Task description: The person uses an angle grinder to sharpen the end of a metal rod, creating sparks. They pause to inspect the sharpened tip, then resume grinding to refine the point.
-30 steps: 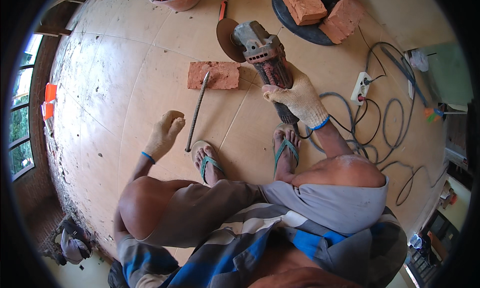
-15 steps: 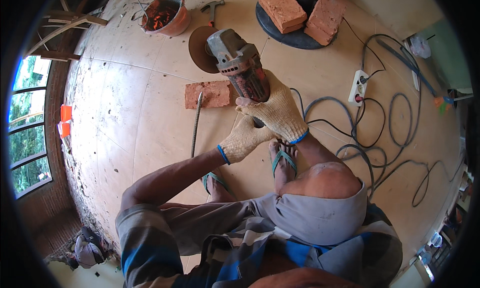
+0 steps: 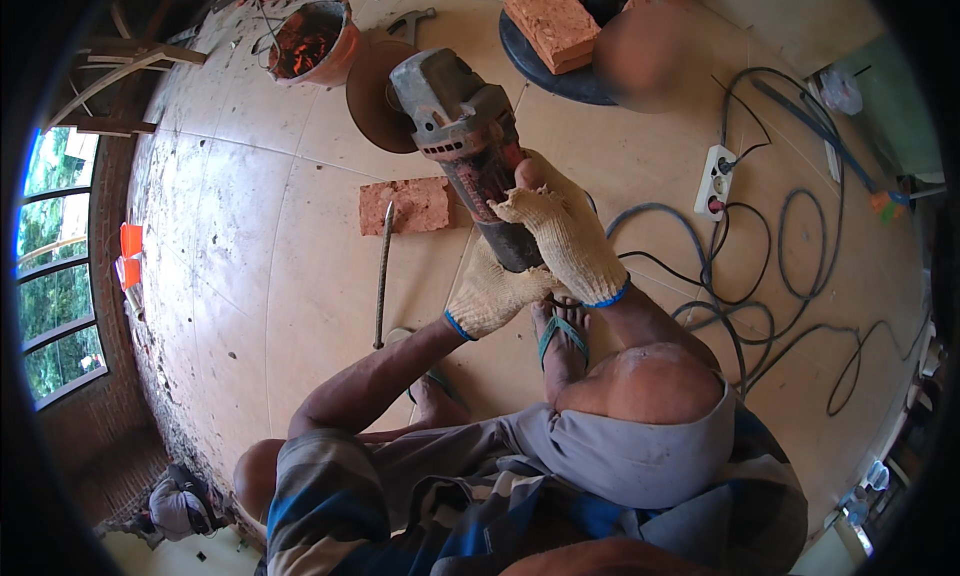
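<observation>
grinder, held above floor near brick and rod; right hand: fingers wrapped around tool body; left hand: free a moment ago, now at rear end, fingers hidden, grip not discernible; support apparently two-handed.

We log hands in 2 cream knit gloves, blue cuff edging; blue-grey-white striped shirt; grey knee-length bottoms; 2 sandals, green straps.
</observation>
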Available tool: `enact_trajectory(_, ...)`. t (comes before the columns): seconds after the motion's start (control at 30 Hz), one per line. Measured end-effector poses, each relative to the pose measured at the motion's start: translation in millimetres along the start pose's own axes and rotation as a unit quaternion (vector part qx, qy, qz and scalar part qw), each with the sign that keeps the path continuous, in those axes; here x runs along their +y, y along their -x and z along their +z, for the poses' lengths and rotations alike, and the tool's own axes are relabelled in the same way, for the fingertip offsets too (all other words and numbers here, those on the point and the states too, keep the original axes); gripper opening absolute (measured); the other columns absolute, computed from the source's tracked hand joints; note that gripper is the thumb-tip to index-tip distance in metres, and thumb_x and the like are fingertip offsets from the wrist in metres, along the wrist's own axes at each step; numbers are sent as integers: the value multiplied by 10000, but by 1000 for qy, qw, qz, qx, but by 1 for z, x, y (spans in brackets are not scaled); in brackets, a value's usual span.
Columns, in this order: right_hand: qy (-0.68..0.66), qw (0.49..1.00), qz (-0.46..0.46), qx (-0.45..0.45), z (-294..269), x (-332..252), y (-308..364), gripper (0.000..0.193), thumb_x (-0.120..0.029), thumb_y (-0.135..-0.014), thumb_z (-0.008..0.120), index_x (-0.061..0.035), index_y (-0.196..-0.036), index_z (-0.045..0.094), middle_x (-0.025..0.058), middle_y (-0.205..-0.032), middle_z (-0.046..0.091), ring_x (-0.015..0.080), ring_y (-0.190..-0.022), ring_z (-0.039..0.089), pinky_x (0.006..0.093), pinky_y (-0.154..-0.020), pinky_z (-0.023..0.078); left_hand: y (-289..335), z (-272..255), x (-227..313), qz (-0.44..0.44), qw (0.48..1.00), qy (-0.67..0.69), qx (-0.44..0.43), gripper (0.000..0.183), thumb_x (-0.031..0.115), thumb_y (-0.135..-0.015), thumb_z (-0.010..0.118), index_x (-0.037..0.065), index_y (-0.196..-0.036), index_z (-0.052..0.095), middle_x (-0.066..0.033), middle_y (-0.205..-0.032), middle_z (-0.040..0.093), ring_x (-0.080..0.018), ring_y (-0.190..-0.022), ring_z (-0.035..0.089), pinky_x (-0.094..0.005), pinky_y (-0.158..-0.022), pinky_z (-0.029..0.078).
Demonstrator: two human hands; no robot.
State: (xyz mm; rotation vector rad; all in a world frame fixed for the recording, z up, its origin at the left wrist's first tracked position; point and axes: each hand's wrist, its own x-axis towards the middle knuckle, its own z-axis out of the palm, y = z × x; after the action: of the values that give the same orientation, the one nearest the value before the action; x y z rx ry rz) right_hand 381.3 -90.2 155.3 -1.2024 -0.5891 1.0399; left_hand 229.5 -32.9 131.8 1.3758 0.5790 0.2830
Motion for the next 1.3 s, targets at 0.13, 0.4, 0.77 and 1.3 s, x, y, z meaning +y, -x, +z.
enact_trajectory(0.13,-120,993,2,15,4,6,-3,368,-366,-1103,735,-70,-1314,680,43,-1130,753,121,-1045,709,313,-949,580,1,0,-1,-51,998,42,5,819,320,-863,996,6,-1480,561,-85,-1209,782,-160,-1089,743,-356,-947,627)
enact_trajectory(0.4,-186,972,141,6,-2,-10,2,498,-365,-1113,700,-124,-1529,565,35,-1371,669,150,-1206,676,385,-1090,582,8,-5,-18,-59,998,-9,6,730,308,-884,985,24,-1416,572,-77,-1171,772,-136,-1069,738,-352,-920,630)
enact_trajectory(0.77,-236,961,127,72,-14,44,6,505,-305,-1112,731,-29,-1516,607,34,-1230,726,106,-1113,711,301,-1004,598,8,-4,-11,-60,998,-32,3,833,374,-845,996,25,-1455,549,-80,-1192,756,-146,-1066,734,-360,-920,628)
enact_trajectory(1.3,289,949,41,115,-23,44,-6,694,-392,-885,941,21,-1352,637,199,-1169,800,276,-999,805,425,-907,633,-32,42,-53,-21,964,-149,217,751,475,-900,875,26,-1404,548,-277,-1257,728,-483,-1185,733,-530,-964,586)
